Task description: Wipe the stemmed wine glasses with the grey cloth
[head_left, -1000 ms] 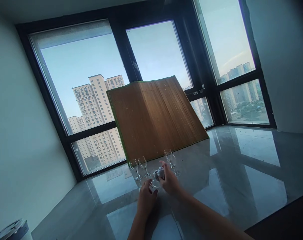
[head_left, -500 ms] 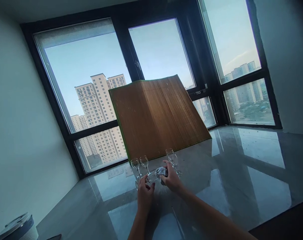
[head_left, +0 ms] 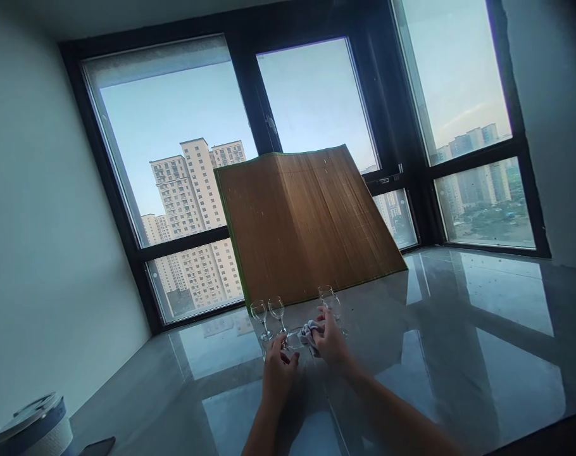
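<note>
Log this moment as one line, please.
left hand: holding glass | right hand: cloth against that glass | beyond: standing glasses, mat | lower left: lidded cup

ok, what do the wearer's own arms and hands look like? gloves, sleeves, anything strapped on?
Left hand and right hand are both ungloved. Forearms are bare as far as the frame shows, with no sleeves in view. No watch, bracelet, cable or marking visible.
</note>
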{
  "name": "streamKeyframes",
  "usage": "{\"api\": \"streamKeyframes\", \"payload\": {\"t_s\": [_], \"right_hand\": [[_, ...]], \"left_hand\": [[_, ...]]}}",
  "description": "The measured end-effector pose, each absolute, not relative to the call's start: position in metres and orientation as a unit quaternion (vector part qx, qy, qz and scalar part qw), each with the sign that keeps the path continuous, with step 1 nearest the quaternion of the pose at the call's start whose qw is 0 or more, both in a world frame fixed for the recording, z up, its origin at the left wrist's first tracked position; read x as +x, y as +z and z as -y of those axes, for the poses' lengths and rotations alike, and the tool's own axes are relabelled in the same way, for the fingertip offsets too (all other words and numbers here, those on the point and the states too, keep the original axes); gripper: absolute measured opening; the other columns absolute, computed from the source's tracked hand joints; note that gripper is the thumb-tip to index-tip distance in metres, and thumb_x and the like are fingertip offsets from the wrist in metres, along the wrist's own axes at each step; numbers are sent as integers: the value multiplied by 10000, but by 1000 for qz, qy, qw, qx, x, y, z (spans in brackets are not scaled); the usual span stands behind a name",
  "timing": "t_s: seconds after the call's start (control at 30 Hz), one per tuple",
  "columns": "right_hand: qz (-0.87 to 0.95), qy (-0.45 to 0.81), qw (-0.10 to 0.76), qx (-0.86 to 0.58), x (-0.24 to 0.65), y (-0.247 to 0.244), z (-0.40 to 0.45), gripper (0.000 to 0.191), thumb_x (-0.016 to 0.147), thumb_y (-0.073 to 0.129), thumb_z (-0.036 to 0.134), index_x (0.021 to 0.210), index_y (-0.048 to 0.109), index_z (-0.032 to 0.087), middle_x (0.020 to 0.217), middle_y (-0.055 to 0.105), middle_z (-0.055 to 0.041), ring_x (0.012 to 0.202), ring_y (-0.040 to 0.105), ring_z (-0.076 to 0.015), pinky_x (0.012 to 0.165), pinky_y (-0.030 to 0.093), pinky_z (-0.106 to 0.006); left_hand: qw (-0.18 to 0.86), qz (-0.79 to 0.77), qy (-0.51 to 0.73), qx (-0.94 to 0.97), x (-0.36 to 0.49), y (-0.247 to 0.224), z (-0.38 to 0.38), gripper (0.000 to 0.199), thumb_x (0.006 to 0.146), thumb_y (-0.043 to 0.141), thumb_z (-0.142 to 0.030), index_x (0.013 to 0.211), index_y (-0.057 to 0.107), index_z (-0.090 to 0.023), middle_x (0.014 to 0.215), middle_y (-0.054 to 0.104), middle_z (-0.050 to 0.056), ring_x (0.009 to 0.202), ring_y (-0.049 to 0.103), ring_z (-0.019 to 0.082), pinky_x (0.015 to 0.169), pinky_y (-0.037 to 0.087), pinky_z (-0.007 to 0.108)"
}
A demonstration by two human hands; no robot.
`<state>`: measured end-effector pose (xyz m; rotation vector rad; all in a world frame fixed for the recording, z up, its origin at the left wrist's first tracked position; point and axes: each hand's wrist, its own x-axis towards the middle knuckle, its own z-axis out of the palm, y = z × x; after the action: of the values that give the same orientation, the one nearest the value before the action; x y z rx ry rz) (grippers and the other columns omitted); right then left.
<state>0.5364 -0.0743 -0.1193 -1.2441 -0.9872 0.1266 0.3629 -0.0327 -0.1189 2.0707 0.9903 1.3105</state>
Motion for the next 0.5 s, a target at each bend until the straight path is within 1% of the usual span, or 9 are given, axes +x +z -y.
{"api": "streamKeyframes", "payload": {"t_s": [0.07,0.17,0.27,0.33,0.4,0.5], "right_hand": [[451,36,690,-565,537,-119,77,518,750,519,257,1263,510,186,987,598,-48,864,641,-211,823,530,-364],[481,40,666,-569,537,-119,81,525,778,506,216,1302,490,190,974,603,-46,829,639,-202,773,524,-337],[503,40,642,-577,538,-119,82,539,758,507,144,1294,502,194,962,623,-47,818,645,-192,773,507,-321],[511,52,626,-587,538,-118,82,532,756,516,126,1283,511,197,948,641,-45,808,653,-188,767,500,-314],[513,72,612,-597,538,-115,82,510,770,539,147,1278,515,191,974,661,-61,832,667,-198,777,501,-318],[519,112,591,-608,536,-112,83,515,782,603,225,1287,510,176,1065,684,-103,927,681,-233,849,501,-352]], "left_hand": [[245,-359,474,766,363,-119,34,456,726,674,-282,1171,665,-180,1052,674,88,627,597,160,673,509,331],[238,-354,463,777,363,-118,37,474,746,633,-304,1200,652,-171,1065,673,83,652,602,161,672,516,328],[228,-356,453,785,363,-117,37,493,743,609,-285,1218,636,-157,1067,663,83,653,599,154,680,518,328],[224,-357,448,788,362,-117,36,495,739,604,-274,1218,632,-152,1057,660,85,649,598,154,675,514,327],[223,-358,448,788,361,-117,35,490,738,602,-275,1213,633,-155,1047,659,82,642,594,154,669,510,325],[221,-362,455,783,360,-117,32,482,732,611,-284,1194,638,-150,1045,656,86,636,591,153,671,510,327]]}}
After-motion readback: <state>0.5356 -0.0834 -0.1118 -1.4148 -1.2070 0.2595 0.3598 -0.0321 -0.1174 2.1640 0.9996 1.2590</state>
